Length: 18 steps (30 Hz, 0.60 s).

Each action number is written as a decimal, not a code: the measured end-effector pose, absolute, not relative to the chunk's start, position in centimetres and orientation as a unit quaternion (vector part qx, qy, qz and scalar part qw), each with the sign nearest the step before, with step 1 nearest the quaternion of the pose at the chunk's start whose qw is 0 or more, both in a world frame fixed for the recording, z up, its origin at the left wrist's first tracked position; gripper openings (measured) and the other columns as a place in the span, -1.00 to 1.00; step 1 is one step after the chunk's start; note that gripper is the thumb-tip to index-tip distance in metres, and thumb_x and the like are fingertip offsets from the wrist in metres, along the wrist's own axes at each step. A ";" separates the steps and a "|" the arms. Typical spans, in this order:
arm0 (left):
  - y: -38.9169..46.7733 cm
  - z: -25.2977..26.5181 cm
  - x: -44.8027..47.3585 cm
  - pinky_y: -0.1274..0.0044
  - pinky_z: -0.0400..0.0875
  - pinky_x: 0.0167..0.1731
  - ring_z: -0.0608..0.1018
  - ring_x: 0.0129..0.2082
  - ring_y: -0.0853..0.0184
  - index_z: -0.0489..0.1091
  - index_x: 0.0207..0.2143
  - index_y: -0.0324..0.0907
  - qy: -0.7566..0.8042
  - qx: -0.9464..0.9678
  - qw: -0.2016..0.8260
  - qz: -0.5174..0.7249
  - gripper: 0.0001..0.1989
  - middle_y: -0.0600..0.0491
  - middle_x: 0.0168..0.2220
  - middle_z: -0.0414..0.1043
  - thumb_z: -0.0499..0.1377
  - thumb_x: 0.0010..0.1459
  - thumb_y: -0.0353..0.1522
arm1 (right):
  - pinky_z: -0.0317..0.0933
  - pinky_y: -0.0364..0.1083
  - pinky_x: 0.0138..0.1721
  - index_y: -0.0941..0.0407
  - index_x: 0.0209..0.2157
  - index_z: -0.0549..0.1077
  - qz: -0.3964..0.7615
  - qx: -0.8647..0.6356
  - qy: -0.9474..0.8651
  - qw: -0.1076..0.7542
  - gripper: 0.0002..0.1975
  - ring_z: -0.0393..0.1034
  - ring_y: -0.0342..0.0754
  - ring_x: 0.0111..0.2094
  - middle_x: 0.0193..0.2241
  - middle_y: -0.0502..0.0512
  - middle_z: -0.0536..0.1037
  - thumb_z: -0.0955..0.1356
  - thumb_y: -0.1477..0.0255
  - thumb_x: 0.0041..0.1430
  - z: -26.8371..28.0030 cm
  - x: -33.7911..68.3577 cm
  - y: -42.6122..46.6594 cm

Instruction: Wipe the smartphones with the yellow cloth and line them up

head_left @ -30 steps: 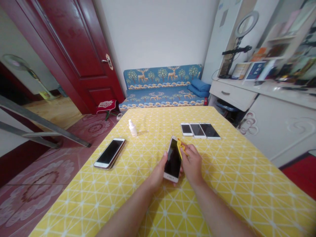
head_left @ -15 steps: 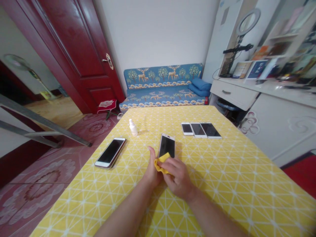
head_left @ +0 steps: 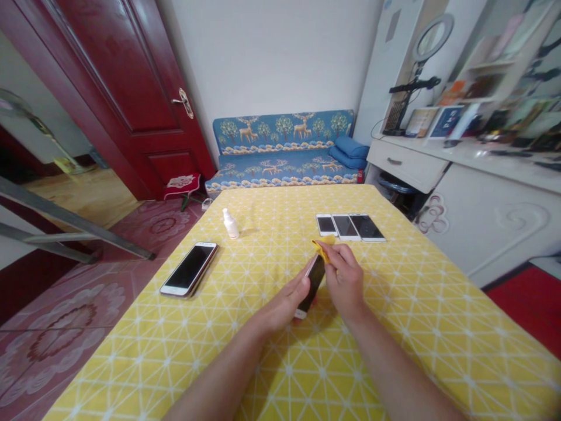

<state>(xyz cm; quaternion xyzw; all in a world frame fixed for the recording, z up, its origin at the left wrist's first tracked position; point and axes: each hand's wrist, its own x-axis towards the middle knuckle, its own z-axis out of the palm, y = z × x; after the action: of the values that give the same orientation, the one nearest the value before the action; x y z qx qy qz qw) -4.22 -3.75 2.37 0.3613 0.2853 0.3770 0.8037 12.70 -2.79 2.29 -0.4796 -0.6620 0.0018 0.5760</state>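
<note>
Left hand (head_left: 284, 301) grips tilted black-screened white smartphone (head_left: 312, 283) edgewise, right hand (head_left: 344, 279) pinches small yellow cloth (head_left: 323, 249) against it; hard wiping could lever phone loose.

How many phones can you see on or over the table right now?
5: one phone held in the left hand, one lying alone at the table's left edge, and three side by side at the far right.

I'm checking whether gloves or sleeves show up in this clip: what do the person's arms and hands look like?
Both forearms are bare right up to the bottom edge of the picture, with no sleeves in view. The left hand and right hand wear no gloves, and no watch, bracelet or ring is visible.
</note>
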 end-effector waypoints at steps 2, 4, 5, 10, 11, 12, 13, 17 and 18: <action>-3.8 2.7 -4.4 0.62 0.19 -0.60 0.48 -0.43 0.31 0.33 0.12 -0.11 0.295 0.457 0.769 0.336 -0.49 -0.11 -0.15 0.51 0.19 0.11 -0.18 | 0.23 -0.06 -0.24 0.03 -0.05 0.47 0.013 -0.494 -0.632 0.597 -0.66 0.33 -0.05 -0.27 -0.32 0.07 0.37 0.19 0.56 0.24 2.5 13.2 -2.6; -3.7 2.6 -4.5 0.61 0.20 -0.61 0.49 -0.44 0.31 0.33 0.11 -0.15 0.305 0.498 0.748 0.316 -0.47 -0.14 -0.18 0.51 0.15 0.14 -0.12 | 0.19 -0.09 -0.31 0.09 -0.23 0.50 0.030 -0.512 -0.608 0.606 -0.76 0.31 -0.07 -0.35 -0.40 0.04 0.35 0.22 0.52 0.24 2.5 13.5 -2.5; -3.7 2.4 -4.6 0.61 0.22 -0.61 0.50 -0.44 0.30 0.35 0.09 -0.19 0.310 0.494 0.748 0.316 -0.46 -0.15 -0.21 0.52 0.13 0.14 -0.09 | 0.17 -0.11 -0.35 0.10 -0.31 0.49 0.042 -0.519 -0.603 0.605 -0.79 0.28 -0.09 -0.39 -0.44 0.01 0.33 0.23 0.50 0.24 2.5 13.5 -2.4; -3.4 1.2 -4.4 0.60 0.29 -0.65 0.54 -0.51 0.31 0.40 -0.01 -0.30 0.308 0.432 0.779 0.334 -0.38 -0.22 -0.26 0.53 0.00 0.17 0.03 | 0.09 -0.13 -0.41 0.12 -0.45 0.42 0.084 -0.529 -0.599 0.595 -0.80 0.22 -0.13 -0.46 -0.52 -0.04 0.27 0.24 0.46 0.23 2.1 13.3 -2.0; -3.3 1.0 -4.3 0.60 0.30 -0.66 0.54 -0.52 0.31 0.41 -0.03 -0.32 0.301 0.422 0.789 0.331 -0.36 -0.24 -0.25 0.53 -0.03 0.18 0.04 | 0.09 -0.13 -0.41 0.12 -0.45 0.41 0.091 -0.532 -0.594 0.597 -0.80 0.22 -0.13 -0.46 -0.52 -0.05 0.27 0.24 0.46 0.23 2.0 13.2 -2.0; -3.2 1.0 -4.3 0.60 0.31 -0.68 0.55 -0.51 0.30 0.41 -0.04 -0.35 0.293 0.412 0.799 0.327 -0.33 -0.25 -0.25 0.53 -0.06 0.18 0.05 | 0.08 -0.13 -0.41 0.12 -0.45 0.41 0.099 -0.534 -0.587 0.600 -0.80 0.22 -0.13 -0.46 -0.52 -0.05 0.27 0.24 0.45 0.24 1.9 13.1 -2.0; -3.1 1.0 -4.2 0.59 0.32 -0.69 0.56 -0.50 0.28 0.41 -0.05 -0.37 0.282 0.401 0.809 0.324 -0.31 -0.26 -0.24 0.53 -0.09 0.19 0.06 | 0.08 -0.13 -0.41 0.12 -0.45 0.40 0.107 -0.534 -0.581 0.605 -0.80 0.22 -0.13 -0.46 -0.52 -0.06 0.26 0.24 0.44 0.24 1.9 13.0 -2.1; -2.7 1.3 -4.1 0.57 0.37 -0.72 0.60 -0.38 0.16 0.36 0.02 -0.38 0.233 0.367 0.838 0.331 -0.32 -0.29 -0.20 0.53 -0.11 0.22 0.02 | 0.09 -0.13 -0.41 0.12 -0.43 0.42 0.132 -0.524 -0.565 0.624 -0.81 0.22 -0.13 -0.46 -0.51 -0.06 0.27 0.25 0.42 0.25 1.9 12.5 -2.5; -2.6 1.4 -4.1 0.56 0.38 -0.72 0.61 -0.36 0.14 0.35 0.03 -0.38 0.222 0.357 0.842 0.338 -0.33 -0.29 -0.18 0.52 -0.12 0.23 0.01 | 0.10 -0.13 -0.41 0.12 -0.41 0.43 0.140 -0.518 -0.564 0.628 -0.82 0.23 -0.12 -0.45 -0.50 -0.05 0.29 0.25 0.42 0.25 1.9 12.2 -2.6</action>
<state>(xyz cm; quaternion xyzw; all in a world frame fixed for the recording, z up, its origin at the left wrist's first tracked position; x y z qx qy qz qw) -4.14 -2.58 1.42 0.3572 0.2222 0.3378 0.8420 12.22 -2.63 1.93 -0.5183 -0.5640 0.1396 0.6275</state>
